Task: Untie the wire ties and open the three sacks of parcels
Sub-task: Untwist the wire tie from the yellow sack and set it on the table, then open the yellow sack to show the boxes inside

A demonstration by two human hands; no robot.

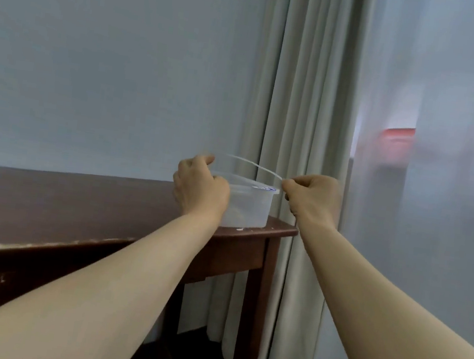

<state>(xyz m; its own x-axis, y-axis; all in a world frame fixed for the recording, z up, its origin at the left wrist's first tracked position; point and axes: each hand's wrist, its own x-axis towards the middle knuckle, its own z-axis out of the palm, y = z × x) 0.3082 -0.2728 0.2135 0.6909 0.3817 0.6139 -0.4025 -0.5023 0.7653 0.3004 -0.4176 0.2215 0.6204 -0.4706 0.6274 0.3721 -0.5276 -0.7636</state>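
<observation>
A thin white wire tie (254, 166) stretches in a slight arc between my two hands, above a clear plastic tub (251, 208). My left hand (200, 188) pinches its left end over the tub's near rim. Its right end is pinched by the curled fingers of my right hand (311, 198), just right of the tub. No sack or parcel is in view. What lies inside the tub is too faint to tell.
The tub stands at the right end of a dark wooden table (74, 212) against a pale wall. Grey curtains (304, 113) hang right behind the table's end. A blurred red shape (398, 137) shows at the right.
</observation>
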